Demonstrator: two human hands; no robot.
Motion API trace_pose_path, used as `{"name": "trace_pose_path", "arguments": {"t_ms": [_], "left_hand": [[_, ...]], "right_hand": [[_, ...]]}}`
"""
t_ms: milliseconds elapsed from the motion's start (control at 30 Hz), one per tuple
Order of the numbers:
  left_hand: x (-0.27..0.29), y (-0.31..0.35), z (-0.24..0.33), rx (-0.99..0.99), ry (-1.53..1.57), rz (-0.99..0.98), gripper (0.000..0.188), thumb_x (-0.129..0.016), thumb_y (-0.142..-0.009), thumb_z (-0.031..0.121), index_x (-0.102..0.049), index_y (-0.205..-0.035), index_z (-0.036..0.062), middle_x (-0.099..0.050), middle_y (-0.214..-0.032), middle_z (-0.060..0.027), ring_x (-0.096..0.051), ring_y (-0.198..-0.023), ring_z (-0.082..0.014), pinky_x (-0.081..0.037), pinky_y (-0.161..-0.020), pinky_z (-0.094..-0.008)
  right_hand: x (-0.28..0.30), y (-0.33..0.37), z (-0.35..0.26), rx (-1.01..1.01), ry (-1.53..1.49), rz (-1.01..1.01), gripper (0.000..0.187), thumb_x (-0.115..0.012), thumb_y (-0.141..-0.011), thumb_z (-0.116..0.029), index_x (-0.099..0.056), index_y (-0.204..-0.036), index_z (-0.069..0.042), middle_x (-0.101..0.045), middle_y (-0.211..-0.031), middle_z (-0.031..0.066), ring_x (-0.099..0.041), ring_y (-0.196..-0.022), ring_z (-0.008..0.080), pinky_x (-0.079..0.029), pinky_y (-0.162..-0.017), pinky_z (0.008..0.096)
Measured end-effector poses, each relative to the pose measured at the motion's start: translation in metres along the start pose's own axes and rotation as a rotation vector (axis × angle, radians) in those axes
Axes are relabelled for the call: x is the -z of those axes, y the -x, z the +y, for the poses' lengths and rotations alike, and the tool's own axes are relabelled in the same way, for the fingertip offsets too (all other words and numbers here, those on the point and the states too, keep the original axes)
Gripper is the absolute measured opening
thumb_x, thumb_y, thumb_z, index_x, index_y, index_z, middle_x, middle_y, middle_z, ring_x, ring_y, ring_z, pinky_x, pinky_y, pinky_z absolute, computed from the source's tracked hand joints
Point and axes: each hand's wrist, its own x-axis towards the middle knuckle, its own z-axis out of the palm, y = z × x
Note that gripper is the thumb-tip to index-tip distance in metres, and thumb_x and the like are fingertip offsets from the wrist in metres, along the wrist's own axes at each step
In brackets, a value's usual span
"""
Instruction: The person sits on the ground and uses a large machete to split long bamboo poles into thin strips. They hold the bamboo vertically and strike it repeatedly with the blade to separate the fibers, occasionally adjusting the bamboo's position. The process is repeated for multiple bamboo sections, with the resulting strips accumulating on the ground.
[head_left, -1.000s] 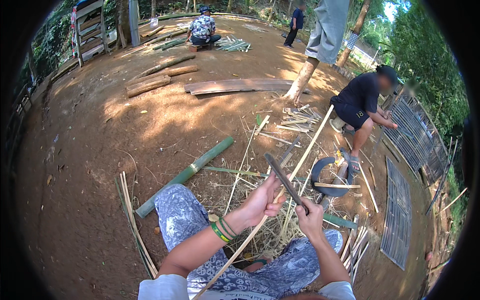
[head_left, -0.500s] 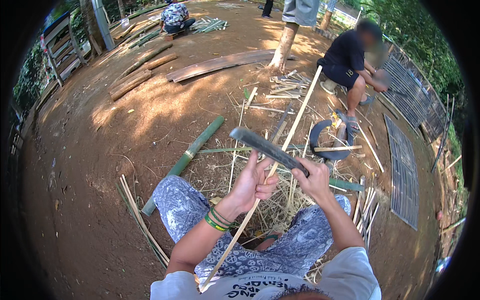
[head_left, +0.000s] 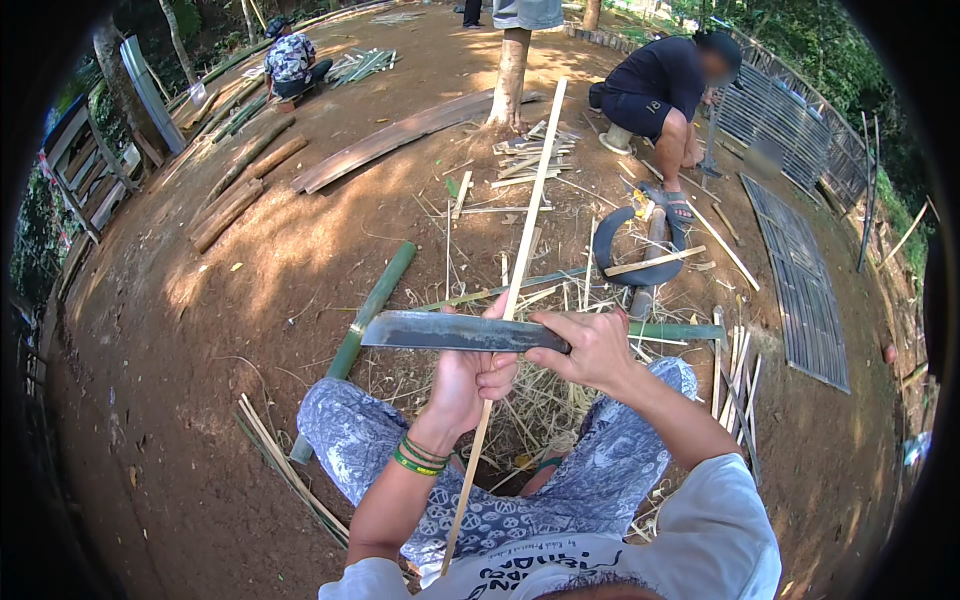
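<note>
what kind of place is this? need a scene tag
Probably an outdoor bamboo-working yard: bare dirt ground, a green bamboo pole lying on it, and pale shavings heaped between the person's legs.

Knife (head_left: 440,332) with handle mostly covered by right hand (head_left: 595,350), strip (head_left: 537,195) partly behind it, grey cloth (head_left: 527,13) cropped by top edge

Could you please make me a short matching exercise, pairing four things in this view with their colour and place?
1. knife
2. strip
3. wristbands
4. ring

A. green, around the left wrist
B. black, crossed by a pale stick
C. dark, in the right hand
D. pale, in the left hand

Pairs: 1-C, 2-D, 3-A, 4-B
</note>
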Motion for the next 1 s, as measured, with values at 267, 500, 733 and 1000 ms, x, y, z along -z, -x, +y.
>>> {"name": "trace_pose_path", "arguments": {"t_ms": [267,500,733,1000], "left_hand": [[0.003,0.017,-0.007,0.037,-0.095,0.006,0.08,-0.012,-0.099,0.072,-0.023,-0.159,0.0192,-0.038,-0.073,0.0032,-0.024,-0.049,-0.0041,-0.018,-0.041,-0.0194],[0.001,0.005,-0.001,-0.005,-0.073,0.049,0.082,-0.014,-0.098,0.074,-0.027,-0.157,0.0188,-0.04,-0.075,0.0027,-0.026,-0.049,-0.0041,-0.019,-0.041,-0.0191],[0.007,0.022,-0.01,0.065,-0.083,0.044,0.086,-0.012,-0.096,0.076,-0.031,-0.155,0.0163,-0.038,-0.072,0.0023,-0.025,-0.05,-0.0038,-0.018,-0.041,-0.0188],[0.002,0.016,-0.001,-0.002,-0.137,0.079,0.079,-0.013,-0.1,0.071,-0.029,-0.156,0.0186,-0.037,-0.073,0.0036,-0.024,-0.049,-0.0036,-0.017,-0.041,-0.0191]], "right_hand": [[0.007,-0.015,0.02,-0.152,0.018,0.048,0.046,-0.072,-0.083,-0.056,-0.074,-0.101,-0.014,-0.069,-0.065,0.0104,-0.067,-0.054,0.0274,-0.05,-0.048,0.0398],[0.004,-0.005,0.0,0.033,0.054,-0.03,0.05,-0.071,-0.082,-0.058,-0.075,-0.103,-0.013,-0.072,-0.07,0.0099,-0.068,-0.054,0.0271,-0.052,-0.049,0.0401],[0.002,-0.012,0.027,-0.145,0.011,0.024,0.049,-0.071,-0.082,-0.059,-0.075,-0.104,-0.015,-0.071,-0.066,0.0098,-0.069,-0.054,0.0284,-0.051,-0.047,0.0399],[-0.004,-0.008,0.009,0.033,0.009,-0.009,0.051,-0.072,-0.081,-0.059,-0.075,-0.101,-0.012,-0.072,-0.072,0.0096,-0.069,-0.058,0.0281,-0.052,-0.05,0.0392]]}}
